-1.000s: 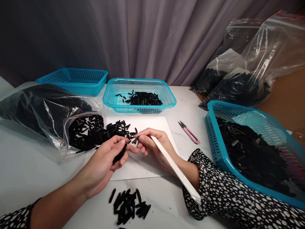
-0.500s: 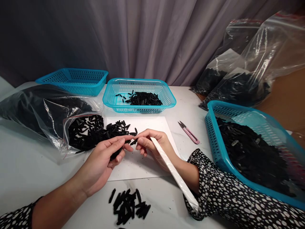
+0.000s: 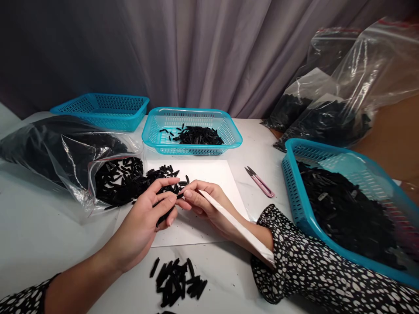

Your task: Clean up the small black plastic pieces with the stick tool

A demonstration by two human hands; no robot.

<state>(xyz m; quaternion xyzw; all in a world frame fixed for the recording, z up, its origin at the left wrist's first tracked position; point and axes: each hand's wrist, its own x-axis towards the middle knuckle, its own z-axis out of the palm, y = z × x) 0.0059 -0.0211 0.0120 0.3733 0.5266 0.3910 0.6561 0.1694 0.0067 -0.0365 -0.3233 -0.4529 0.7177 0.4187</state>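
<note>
My left hand (image 3: 147, 218) is closed around a few small black strips (image 3: 165, 216), some hidden in the palm. Its fingertips meet those of my right hand (image 3: 212, 205) over the sheet of white paper (image 3: 196, 231). Between the two sets of fingertips lies one thin black strip (image 3: 180, 196). A long, flat white strip (image 3: 235, 222) is held in my right hand, running from the thumb and forefinger back along the wrist to the sleeve. Just beyond the hands, a heap of black strips (image 3: 122, 185) spills from a clear plastic bag (image 3: 70, 150) onto the paper.
Blue baskets stand around: one at back left (image 3: 131, 120), one at back centre (image 3: 152, 137) with black pieces, and a fuller one at right (image 3: 290, 183). Pink thread snips (image 3: 260, 182) lie right of the paper. Loose black strips (image 3: 176, 281) lie in front. Clear bags (image 3: 330, 113) stand back right.
My left hand has shifted slightly right and its fingers have lifted and spread a little. The white strip has turned, its upper end moving left and its lower end rising against my right wrist.
</note>
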